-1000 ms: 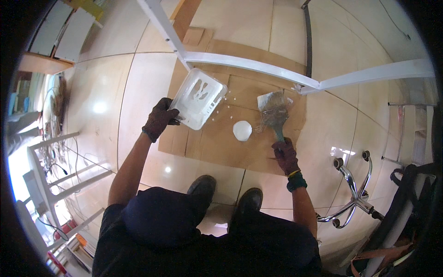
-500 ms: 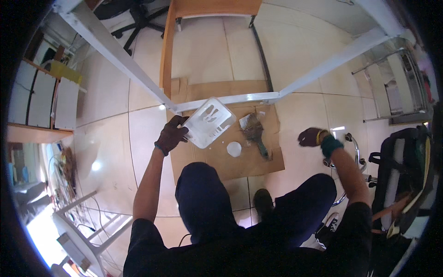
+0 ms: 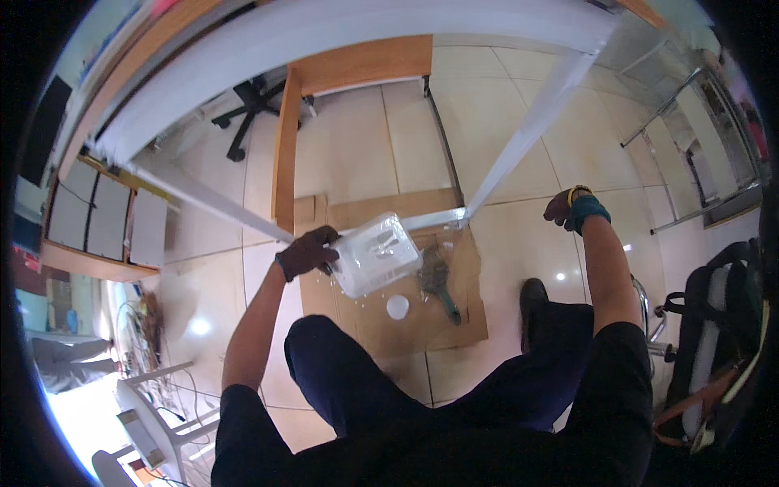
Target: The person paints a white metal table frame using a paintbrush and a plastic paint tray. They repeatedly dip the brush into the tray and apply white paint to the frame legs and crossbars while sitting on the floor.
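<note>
My left hand [image 3: 307, 254], in a dark brown glove, grips the left edge of a translucent white plastic tray [image 3: 376, 264]. The tray is held tilted above a sheet of brown cardboard [image 3: 466, 312], and white smears show in it. Beneath its right side lies a paintbrush [image 3: 436, 280] with dirty bristles and a green handle. A small round white piece [image 3: 398, 307] rests on the cardboard near the brush. Away to the right, my right hand [image 3: 560, 208], gloved with a teal cuff and a yellow band, hangs over the floor with curled fingers and nothing visible in them.
A white metal frame [image 3: 519, 130] with a bar along the floor stands in front of me. Beyond it are an orange-brown wooden panel [image 3: 365, 58] and a wheeled chair base [image 3: 251, 105]. A black bag [image 3: 702, 333] sits at the right, and cabinets [image 3: 105, 211] stand at the left.
The view has shifted, and more of the white frame shows at the top. My left hand still holds the tray, now turned differently. The right-hand foot and knee have swung outward.
</note>
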Demonstrator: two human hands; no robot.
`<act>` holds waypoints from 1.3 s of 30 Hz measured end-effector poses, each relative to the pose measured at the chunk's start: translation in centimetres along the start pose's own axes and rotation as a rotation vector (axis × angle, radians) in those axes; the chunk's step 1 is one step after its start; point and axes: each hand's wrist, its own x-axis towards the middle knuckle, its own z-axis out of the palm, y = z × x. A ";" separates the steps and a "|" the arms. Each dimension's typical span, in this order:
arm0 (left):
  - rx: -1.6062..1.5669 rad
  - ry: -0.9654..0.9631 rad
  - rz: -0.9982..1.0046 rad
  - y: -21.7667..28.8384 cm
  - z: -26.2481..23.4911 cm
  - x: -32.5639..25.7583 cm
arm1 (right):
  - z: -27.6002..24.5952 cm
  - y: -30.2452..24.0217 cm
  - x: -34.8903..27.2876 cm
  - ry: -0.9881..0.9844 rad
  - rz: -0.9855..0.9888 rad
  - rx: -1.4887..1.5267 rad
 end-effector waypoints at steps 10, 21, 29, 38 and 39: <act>0.083 -0.058 -0.315 5.7 8.7 2.0 | -5.0 6.6 16.3 0.103 -0.192 -0.224; 0.016 0.103 -0.449 9.8 22.5 6.7 | -6.8 18.2 27.0 0.240 0.131 -0.096; -0.512 0.486 -0.570 7.7 29.9 6.7 | -8.0 15.5 31.3 0.432 0.286 -0.053; -0.625 0.758 -0.475 10.6 34.7 11.3 | -10.1 14.8 30.6 0.246 0.229 -0.088; -0.834 0.782 -0.422 9.4 35.5 11.6 | -10.0 15.0 30.9 0.246 0.224 -0.083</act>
